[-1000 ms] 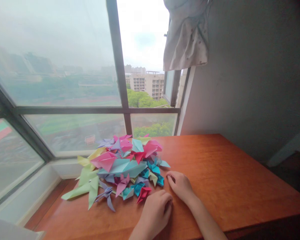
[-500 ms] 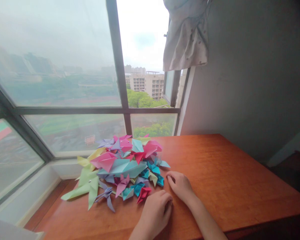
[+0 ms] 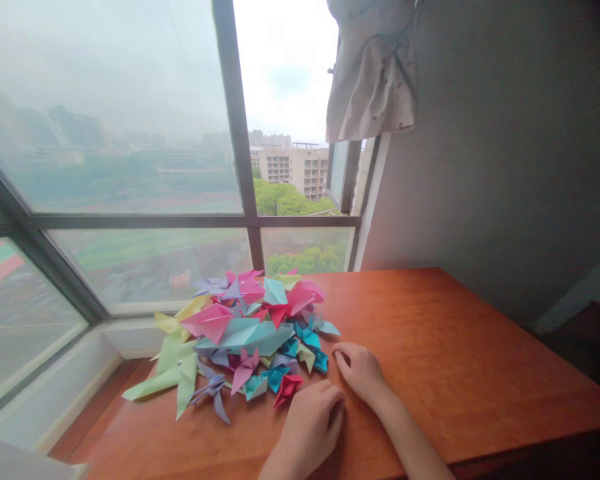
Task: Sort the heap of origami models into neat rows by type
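A heap of folded origami pieces point(image 3: 240, 333) in pink, teal, green, purple and red lies on the left part of a reddish wooden table point(image 3: 455, 347). My left hand point(image 3: 313, 423) rests on the table with its fingers curled under, just right of a small red origami piece point(image 3: 287, 388). My right hand point(image 3: 363, 370) lies beside it, fingers loosely curled, its fingertips close to a teal piece point(image 3: 321, 360) at the edge of the heap. Neither hand holds anything that I can see.
A large window point(image 3: 130, 167) with dark frames stands behind the table. A pale curtain point(image 3: 375, 73) hangs bunched at the top right of it. A grey wall point(image 3: 505, 147) bounds the right side. The table's front edge point(image 3: 530, 447) runs along the lower right.
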`<state>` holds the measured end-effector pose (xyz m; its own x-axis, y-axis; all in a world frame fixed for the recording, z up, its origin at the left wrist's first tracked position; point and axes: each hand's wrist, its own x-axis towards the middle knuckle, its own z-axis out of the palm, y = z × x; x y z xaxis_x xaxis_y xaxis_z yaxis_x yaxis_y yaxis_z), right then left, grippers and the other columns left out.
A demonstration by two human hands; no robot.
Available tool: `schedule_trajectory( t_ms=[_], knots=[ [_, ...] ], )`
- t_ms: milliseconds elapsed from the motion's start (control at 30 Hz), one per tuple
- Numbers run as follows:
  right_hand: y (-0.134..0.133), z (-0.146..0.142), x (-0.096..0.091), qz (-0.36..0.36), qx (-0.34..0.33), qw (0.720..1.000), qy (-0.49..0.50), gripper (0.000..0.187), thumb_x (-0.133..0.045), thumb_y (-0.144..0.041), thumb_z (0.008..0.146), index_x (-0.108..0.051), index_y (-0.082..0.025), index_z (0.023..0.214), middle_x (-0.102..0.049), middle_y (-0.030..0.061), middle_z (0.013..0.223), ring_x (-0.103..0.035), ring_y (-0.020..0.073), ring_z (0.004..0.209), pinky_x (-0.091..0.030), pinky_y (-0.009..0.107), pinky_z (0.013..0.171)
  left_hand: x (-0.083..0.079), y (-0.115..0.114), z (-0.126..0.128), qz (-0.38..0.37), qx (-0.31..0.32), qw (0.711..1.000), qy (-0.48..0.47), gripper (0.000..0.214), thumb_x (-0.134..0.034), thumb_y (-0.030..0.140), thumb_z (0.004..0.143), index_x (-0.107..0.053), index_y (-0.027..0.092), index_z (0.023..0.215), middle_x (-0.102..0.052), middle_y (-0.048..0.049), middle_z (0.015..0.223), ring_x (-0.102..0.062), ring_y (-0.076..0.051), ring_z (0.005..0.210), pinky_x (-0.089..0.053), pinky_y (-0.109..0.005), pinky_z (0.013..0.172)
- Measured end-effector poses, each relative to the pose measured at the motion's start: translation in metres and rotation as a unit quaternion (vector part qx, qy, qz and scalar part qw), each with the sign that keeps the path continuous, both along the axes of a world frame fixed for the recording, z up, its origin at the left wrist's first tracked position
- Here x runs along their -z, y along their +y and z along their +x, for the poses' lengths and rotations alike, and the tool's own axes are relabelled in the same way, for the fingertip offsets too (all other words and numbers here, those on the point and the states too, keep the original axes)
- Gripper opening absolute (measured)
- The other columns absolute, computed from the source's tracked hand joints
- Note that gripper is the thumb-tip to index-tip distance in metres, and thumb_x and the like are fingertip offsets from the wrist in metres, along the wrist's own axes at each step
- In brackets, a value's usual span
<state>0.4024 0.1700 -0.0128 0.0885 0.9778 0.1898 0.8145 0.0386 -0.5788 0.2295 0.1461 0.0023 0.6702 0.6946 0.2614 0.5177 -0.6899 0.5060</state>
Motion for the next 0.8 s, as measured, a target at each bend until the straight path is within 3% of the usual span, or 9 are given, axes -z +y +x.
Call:
schedule_trajectory(
  t_ms=[800],
  knots=[
    [-0.0008, -0.0008, -0.0043, -0.006, -0.006, 1.0, -0.005, 0.029, -0.043, -0.025, 0.091, -0.072, -0.025, 0.094, -0.075, 0.0029, 0.098, -0.067, 0.0193, 0.091, -0.043, 0.026, 0.078, -0.0024, -0.0005, -0.0002, -0.003, 0.001, 1.0, -0.009, 0.017, -0.051, 0.007, 0.082, -0.059, 0.021, 0.081, -0.065, -0.0015, 0.079, -0.058, -0.016, 0.071, -0.035, -0.026, 0.06]
  ],
)
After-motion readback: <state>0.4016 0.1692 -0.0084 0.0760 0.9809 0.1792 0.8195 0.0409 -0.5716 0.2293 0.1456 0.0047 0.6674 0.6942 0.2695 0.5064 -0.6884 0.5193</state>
